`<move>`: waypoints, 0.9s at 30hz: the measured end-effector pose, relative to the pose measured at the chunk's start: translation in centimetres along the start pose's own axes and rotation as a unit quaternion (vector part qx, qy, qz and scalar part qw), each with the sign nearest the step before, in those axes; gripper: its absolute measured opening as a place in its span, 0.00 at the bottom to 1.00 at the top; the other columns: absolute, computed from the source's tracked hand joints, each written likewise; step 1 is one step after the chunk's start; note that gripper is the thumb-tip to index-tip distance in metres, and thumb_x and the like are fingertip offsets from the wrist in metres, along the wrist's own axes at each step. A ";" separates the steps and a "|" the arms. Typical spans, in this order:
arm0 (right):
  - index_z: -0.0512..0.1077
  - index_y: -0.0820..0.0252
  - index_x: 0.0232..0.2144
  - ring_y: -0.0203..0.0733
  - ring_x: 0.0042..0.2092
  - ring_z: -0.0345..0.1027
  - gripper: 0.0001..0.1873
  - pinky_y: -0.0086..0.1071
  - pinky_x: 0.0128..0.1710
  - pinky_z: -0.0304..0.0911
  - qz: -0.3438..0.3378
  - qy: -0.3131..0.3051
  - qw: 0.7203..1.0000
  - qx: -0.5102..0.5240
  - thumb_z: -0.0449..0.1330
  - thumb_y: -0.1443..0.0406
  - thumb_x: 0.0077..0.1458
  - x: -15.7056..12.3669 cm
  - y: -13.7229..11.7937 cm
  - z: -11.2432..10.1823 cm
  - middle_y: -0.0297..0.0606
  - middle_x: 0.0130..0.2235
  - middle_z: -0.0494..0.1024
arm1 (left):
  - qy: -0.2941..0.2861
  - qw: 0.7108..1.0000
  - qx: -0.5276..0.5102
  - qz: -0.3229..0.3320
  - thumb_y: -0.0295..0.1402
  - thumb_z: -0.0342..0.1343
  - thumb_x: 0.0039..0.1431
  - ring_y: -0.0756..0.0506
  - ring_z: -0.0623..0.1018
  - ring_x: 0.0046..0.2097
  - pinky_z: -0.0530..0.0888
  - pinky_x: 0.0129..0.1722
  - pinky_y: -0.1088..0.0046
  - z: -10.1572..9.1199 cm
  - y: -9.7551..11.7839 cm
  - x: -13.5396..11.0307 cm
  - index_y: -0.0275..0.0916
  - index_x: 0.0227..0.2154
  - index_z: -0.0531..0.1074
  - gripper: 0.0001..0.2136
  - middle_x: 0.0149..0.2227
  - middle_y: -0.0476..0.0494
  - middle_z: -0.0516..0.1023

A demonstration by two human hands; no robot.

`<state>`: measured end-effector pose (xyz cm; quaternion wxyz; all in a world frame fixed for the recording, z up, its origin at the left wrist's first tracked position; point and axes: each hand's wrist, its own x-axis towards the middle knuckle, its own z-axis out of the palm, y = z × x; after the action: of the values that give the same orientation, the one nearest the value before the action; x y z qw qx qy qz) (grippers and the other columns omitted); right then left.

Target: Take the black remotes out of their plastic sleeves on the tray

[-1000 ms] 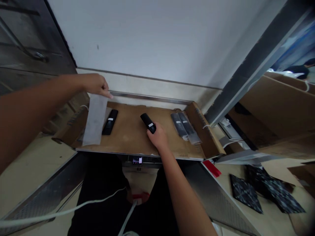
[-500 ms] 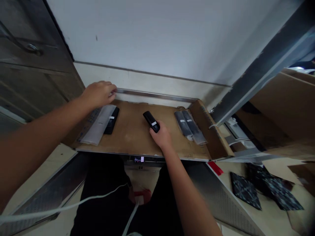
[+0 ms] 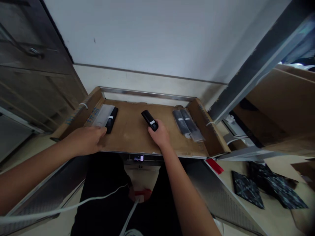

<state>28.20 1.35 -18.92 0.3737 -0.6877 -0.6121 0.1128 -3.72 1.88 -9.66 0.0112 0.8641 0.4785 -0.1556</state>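
Right hand (image 3: 161, 134) holds what seems a black, white-labelled remote (image 3: 148, 118).

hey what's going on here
A person is handling black remotes at a cardboard tray. The right-hand grip holds one remote over the middle. The left-hand grip is at the near end of a cloudy plastic sleeve and a second remote; which it touches is unclear. Two sleeved remotes lie side by side toward the right.

Black remote (image 3: 148, 118) in right hand (image 3: 161, 135), left hand (image 3: 88, 140) by a second remote (image 3: 112, 120).
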 end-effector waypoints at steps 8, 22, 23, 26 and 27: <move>0.71 0.55 0.48 0.50 0.45 0.71 0.19 0.40 0.44 0.65 0.007 -0.004 1.000 -0.001 0.60 0.59 0.53 0.0 -0.1 -0.2 0.41 0.45 0.78 | 0.063 0.995 0.066 0.039 0.22 0.49 0.55 0.38 0.75 0.46 0.70 0.44 0.64 1.2 -1.4 -0.9 0.40 0.43 0.72 0.15 0.42 0.39 0.73; 0.71 0.55 0.49 0.50 0.45 0.72 0.20 0.41 0.44 0.65 0.001 -0.005 1.000 -0.007 0.60 0.59 0.52 0.0 -0.2 -0.2 0.42 0.45 0.78 | 0.075 0.990 0.113 -0.032 0.28 0.46 0.61 0.35 0.77 0.44 0.72 0.43 0.60 1.7 -2.0 -0.9 0.34 0.45 0.73 0.14 0.40 0.34 0.76; 0.71 0.55 0.49 0.50 0.45 0.72 0.21 0.41 0.44 0.65 0.000 -0.005 1.000 -0.008 0.60 0.59 0.52 0.0 -0.2 -0.2 0.42 0.46 0.78 | 0.076 0.990 0.112 -0.035 0.28 0.46 0.60 0.35 0.77 0.44 0.72 0.43 0.59 1.7 -2.0 -1.0 0.34 0.45 0.73 0.14 0.41 0.34 0.76; 0.70 0.56 0.49 0.51 0.46 0.72 0.21 0.41 0.45 0.65 -0.003 -0.003 1.000 -0.008 0.60 0.60 0.52 0.0 -0.1 -0.2 0.42 0.46 0.78 | 0.101 0.988 0.115 -0.039 0.29 0.48 0.56 0.33 0.76 0.46 0.73 0.42 0.57 1.3 -1.7 -1.2 0.36 0.48 0.72 0.17 0.44 0.33 0.75; 0.70 0.56 0.49 0.51 0.46 0.72 0.21 0.41 0.45 0.65 -0.002 -0.004 1.000 -0.009 0.60 0.59 0.52 0.0 -0.1 -0.2 0.42 0.46 0.78 | 0.114 0.986 0.113 -0.038 0.29 0.49 0.55 0.33 0.75 0.47 0.73 0.42 0.56 0.9 -1.5 -1.3 0.37 0.50 0.71 0.19 0.45 0.33 0.75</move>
<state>28.22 1.29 -18.71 0.3659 -0.6891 -0.6159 0.1092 -5.85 1.40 -9.99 -0.1471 0.8533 0.4882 -0.1091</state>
